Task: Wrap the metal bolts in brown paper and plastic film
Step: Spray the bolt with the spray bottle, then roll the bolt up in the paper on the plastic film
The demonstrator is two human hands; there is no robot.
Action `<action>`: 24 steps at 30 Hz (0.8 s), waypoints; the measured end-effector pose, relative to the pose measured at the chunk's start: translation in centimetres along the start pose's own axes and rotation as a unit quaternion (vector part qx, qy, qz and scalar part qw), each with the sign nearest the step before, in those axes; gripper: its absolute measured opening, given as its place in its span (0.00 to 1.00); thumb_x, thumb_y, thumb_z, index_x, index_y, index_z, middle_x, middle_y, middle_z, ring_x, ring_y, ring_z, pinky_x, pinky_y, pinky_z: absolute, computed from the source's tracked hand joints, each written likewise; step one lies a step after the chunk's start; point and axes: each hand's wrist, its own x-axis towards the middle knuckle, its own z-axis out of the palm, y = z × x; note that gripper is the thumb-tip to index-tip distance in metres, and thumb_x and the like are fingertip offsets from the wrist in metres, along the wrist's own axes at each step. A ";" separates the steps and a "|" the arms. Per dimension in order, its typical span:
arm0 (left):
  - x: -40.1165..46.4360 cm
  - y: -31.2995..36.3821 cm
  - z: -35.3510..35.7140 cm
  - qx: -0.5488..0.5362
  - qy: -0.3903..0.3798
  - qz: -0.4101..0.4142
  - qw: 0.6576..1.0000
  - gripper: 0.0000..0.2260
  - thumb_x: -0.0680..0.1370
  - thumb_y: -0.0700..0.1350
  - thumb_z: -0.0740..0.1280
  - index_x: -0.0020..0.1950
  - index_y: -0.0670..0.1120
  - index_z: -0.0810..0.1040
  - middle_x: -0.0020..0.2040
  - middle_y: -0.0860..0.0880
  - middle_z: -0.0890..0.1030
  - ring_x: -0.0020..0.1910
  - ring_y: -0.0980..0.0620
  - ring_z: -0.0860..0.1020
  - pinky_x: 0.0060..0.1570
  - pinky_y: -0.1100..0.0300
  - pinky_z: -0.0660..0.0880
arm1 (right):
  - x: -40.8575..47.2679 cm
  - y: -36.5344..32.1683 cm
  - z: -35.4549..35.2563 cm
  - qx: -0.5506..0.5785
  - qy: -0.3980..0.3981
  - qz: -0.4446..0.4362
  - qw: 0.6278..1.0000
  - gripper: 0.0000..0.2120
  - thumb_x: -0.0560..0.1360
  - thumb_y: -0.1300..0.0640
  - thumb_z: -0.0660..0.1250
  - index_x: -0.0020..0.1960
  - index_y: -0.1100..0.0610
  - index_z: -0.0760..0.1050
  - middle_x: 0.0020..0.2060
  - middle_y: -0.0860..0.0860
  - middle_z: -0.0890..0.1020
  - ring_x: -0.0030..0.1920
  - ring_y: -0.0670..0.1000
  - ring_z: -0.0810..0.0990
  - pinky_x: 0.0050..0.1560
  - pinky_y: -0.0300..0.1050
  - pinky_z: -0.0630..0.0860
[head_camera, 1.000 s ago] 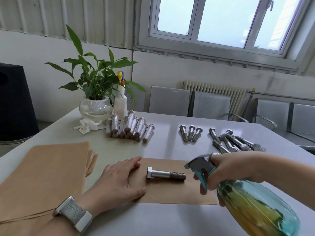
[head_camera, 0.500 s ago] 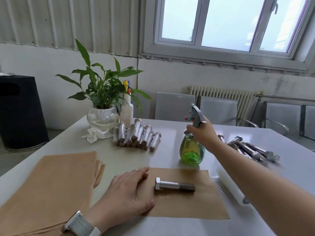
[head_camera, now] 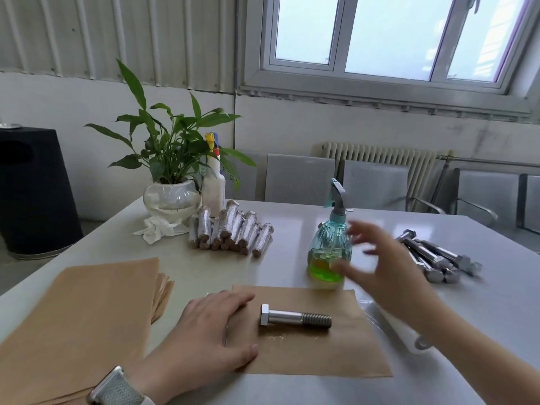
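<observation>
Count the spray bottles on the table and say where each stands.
2. The teal spray bottle stands just beyond the brown paper sheet, by the right hand. The white spray bottle stands behind the wrapped bolts, beside the plant.

bright window (head_camera: 380,39) above radiator (head_camera: 380,159), grey chairs (head_camera: 298,178)

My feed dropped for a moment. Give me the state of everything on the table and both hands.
Bolt: lying unwrapped on the paper sheet.
Paper sheet: flat, left edge pinned.
Left hand: flat, pressing the sheet.
Right hand: open, blurred, holding nothing.
Spray bottle: upright, free of the hand, little liquid left.
Paper stack: flat, untouched.
Wrapped bolts: piled, finished.
Loose bolts: heaped, unwrapped.
Film roll: lying partly behind the right arm.
</observation>
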 end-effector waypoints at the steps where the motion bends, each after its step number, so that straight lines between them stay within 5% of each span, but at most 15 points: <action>1: 0.0 0.1 -0.1 0.001 0.002 0.003 1.000 0.32 0.71 0.65 0.67 0.73 0.65 0.60 0.66 0.69 0.64 0.69 0.69 0.58 0.70 0.67 0.50 | -2.1 -0.6 -0.2 -0.072 -0.056 -0.083 0.992 0.25 0.69 0.40 0.72 0.64 0.40 0.71 0.55 0.37 0.78 0.56 0.39 0.75 0.59 0.35 0.68; 4: 0.1 0.5 -0.5 0.000 0.035 0.031 0.999 0.27 0.69 0.64 0.65 0.68 0.65 0.68 0.66 0.71 0.67 0.68 0.71 0.61 0.68 0.69 0.52 | -5.6 -1.0 0.0 -0.295 -0.194 -0.292 0.889 0.18 0.70 0.33 0.64 0.55 0.40 0.78 0.49 0.35 0.79 0.51 0.40 0.77 0.60 0.42 0.64; 7: 0.0 1.2 -0.9 -0.026 0.085 0.057 0.994 0.18 0.70 0.60 0.65 0.60 0.64 0.76 0.61 0.71 0.73 0.65 0.71 0.66 0.65 0.72 0.55 | -6.1 -1.0 0.3 -0.351 -0.235 -0.315 0.850 0.12 0.71 0.36 0.64 0.48 0.40 0.79 0.42 0.35 0.79 0.45 0.41 0.78 0.58 0.43 0.64; 11: -0.2 1.7 -1.0 -0.046 0.081 0.093 0.991 0.15 0.72 0.51 0.67 0.58 0.60 0.80 0.60 0.71 0.75 0.64 0.70 0.69 0.64 0.68 0.59 | -6.3 -0.7 1.4 -0.368 -0.233 -0.315 0.843 0.06 0.73 0.47 0.61 0.42 0.44 0.77 0.34 0.40 0.77 0.38 0.45 0.77 0.55 0.46 0.65; 17: -0.3 2.1 -1.2 -0.015 0.058 0.115 0.992 0.22 0.74 0.67 0.60 0.63 0.60 0.77 0.63 0.72 0.70 0.65 0.73 0.63 0.65 0.71 0.55 | -6.2 -2.0 2.0 -0.362 -0.203 -0.254 0.873 0.06 0.64 0.50 0.64 0.40 0.46 0.75 0.33 0.42 0.76 0.34 0.47 0.76 0.40 0.45 0.76; 21: -0.1 2.1 -1.3 0.024 0.010 0.116 0.993 0.37 0.67 0.78 0.58 0.69 0.60 0.72 0.66 0.73 0.64 0.66 0.77 0.56 0.67 0.70 0.51 | -5.5 -2.4 2.4 -0.355 -0.199 -0.206 0.890 0.06 0.67 0.46 0.68 0.42 0.46 0.76 0.42 0.43 0.79 0.39 0.48 0.79 0.40 0.43 0.74; 24: 0.5 2.1 -1.3 0.051 -0.003 0.101 0.994 0.40 0.63 0.81 0.57 0.69 0.60 0.73 0.66 0.73 0.65 0.65 0.77 0.58 0.67 0.68 0.50 | -4.1 -2.2 2.6 -0.299 -0.199 -0.119 0.926 0.08 0.77 0.46 0.62 0.51 0.48 0.74 0.49 0.45 0.79 0.50 0.52 0.78 0.45 0.47 0.71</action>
